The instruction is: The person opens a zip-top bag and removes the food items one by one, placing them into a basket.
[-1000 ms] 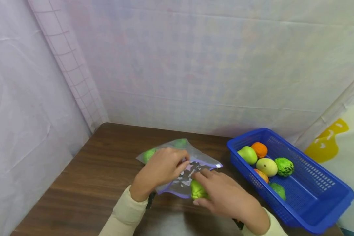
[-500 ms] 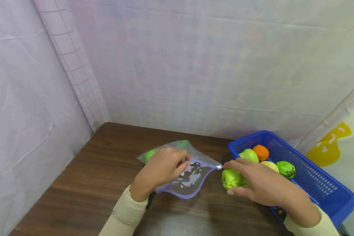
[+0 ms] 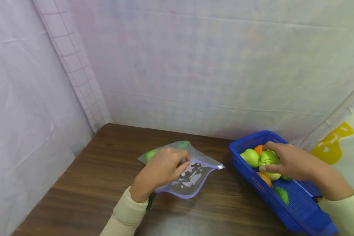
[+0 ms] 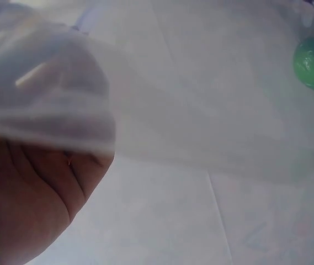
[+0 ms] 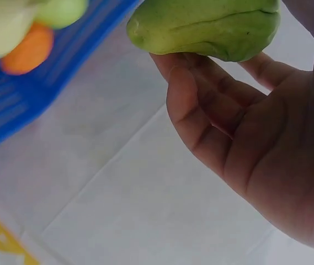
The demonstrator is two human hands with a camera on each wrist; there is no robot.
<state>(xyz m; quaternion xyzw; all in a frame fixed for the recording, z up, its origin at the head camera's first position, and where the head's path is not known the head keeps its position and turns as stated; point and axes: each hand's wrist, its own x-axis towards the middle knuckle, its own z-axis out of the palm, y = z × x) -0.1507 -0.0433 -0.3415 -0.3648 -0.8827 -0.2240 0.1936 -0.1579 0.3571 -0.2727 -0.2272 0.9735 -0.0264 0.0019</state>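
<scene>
My left hand pinches the rim of a clear zip bag with a purple edge and white slider. The bag lies with its mouth partly spread toward me, and green round items show inside its far part. In the left wrist view, clear plastic covers the fingers and a green item shows at the right. My right hand grips a light green, creased chayote over the blue basket. Fingers and thumb close around the chayote in the right wrist view.
In the basket lie a green pear, an orange, an orange-yellow fruit, a pale yellow fruit and a dark green one. The brown table meets white cloth walls behind and left.
My right hand has carried the chayote from the bag's mouth rightward, past the basket's near side, to over the fruit in the basket. The left hand stays on the bag.
</scene>
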